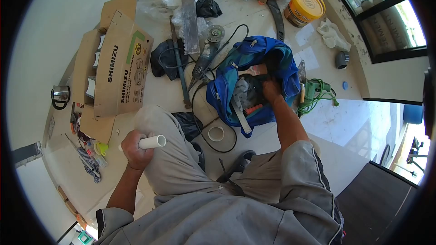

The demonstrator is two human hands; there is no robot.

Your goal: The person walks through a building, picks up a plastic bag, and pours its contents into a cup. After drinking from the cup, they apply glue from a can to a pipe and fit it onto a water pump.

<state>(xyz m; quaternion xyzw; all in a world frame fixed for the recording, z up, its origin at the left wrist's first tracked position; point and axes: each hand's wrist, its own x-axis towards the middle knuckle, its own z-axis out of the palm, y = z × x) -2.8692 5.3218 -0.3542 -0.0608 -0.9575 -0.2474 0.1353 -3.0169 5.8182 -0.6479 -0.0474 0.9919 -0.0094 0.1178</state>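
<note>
My left hand (pixel 137 149) is wrapped round a short white PVC pipe (pixel 154 142) and rests by my knee, the pipe's open end pointing right. My right hand (pixel 271 90) reaches into an open blue bag (pixel 284 59) on the floor. Its fingers are hidden among dark things inside, so what they touch does not show. Also in the bag are a grey plastic wrapping (pixel 241 90), a pale flat strip (pixel 240 118) and a red-orange item (pixel 253 109). An angle grinder (pixel 206 59) lies just left of the bag.
A SHIMIZU carton (pixel 119 66) stands at left, a hand saw (pixel 190 22) and a long bar (pixel 178 68) beyond it. A yellow bucket (pixel 305 8) sits at the back right. A green power tool (pixel 315 91) with its cord lies right of the bag. A white pipe ring (pixel 216 134) is near my feet.
</note>
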